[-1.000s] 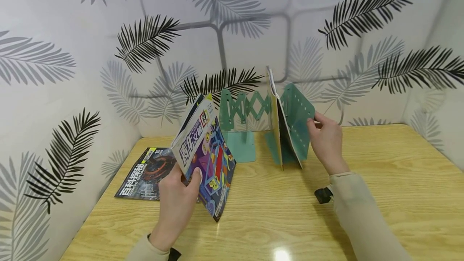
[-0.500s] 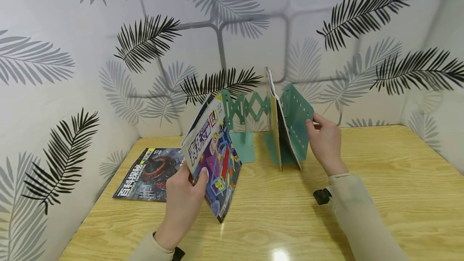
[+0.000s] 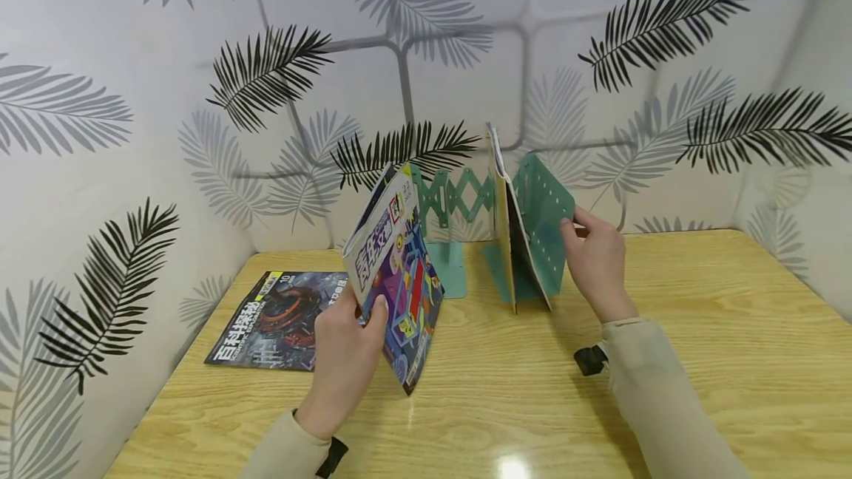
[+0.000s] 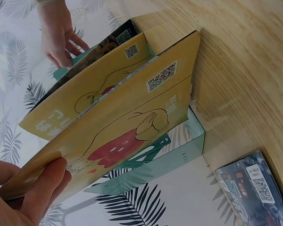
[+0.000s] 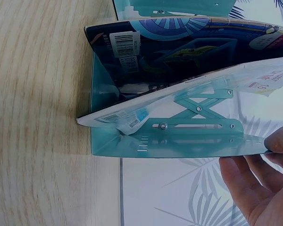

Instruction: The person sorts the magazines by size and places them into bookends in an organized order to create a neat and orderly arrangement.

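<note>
My left hand (image 3: 346, 353) grips a magazine (image 3: 393, 265) with a purple illustrated cover, thumb on the front, held tilted above the table. Its yellow back with a red figure (image 4: 113, 148) faces the left wrist camera. Behind it stands a green expandable metal bookend rack (image 3: 471, 194), its left end partly hidden by that magazine. My right hand (image 3: 599, 265) pinches the edge of the rack's right end plate (image 5: 188, 143), thumb on one side and fingers on the other. Thin magazines (image 3: 504, 235) stand upright inside the rack near that plate, their lower edges spread apart.
A dark magazine (image 3: 279, 327) lies flat on the wooden table (image 3: 506, 405) at the left, partly behind my left hand. A leaf-patterned wall covering (image 3: 452, 80) rises behind the rack.
My left hand has carried the purple magazine right toward the rack, now overlapping the rack's left end in the head view. My right hand keeps its hold on the end plate.
</note>
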Available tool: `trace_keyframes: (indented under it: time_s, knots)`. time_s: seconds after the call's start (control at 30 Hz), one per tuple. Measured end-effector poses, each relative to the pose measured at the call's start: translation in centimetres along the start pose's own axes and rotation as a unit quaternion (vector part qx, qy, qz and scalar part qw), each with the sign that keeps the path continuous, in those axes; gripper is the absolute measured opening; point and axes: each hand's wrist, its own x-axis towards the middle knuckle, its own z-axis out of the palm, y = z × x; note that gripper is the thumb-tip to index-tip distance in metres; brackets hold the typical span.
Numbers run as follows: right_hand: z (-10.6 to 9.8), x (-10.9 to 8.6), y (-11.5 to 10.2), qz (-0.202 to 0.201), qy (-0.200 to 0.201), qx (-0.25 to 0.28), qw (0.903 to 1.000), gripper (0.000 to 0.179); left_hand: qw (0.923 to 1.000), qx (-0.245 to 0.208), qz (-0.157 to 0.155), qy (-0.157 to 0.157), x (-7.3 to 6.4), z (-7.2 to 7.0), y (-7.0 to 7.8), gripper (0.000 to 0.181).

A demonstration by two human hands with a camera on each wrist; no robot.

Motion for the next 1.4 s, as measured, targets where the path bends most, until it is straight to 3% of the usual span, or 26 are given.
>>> trace_keyframes:
  time_s: [0.3, 0.77, 1.4]
  knots:
    - [0.0, 0.1, -0.2, -0.004, 0.004, 0.003, 1.0, 0.03, 0.9994, 0.025, 0.024, 0.01, 0.8, 0.8, -0.2, 0.037]
    - [0.0, 0.1, -0.2, -0.012, -0.001, 0.01, 0.9999, 0.03, 0.9994, 0.029, 0.01, 0.015, 2.2, 2.1, -0.7, 0.036]
    - [-0.1, 0.2, 0.0, -0.006, 0.002, 0.009, 0.9999, 0.031, 0.998, 0.049, 0.023, 0.032, 2.9, 3.1, -1.0, 0.03]
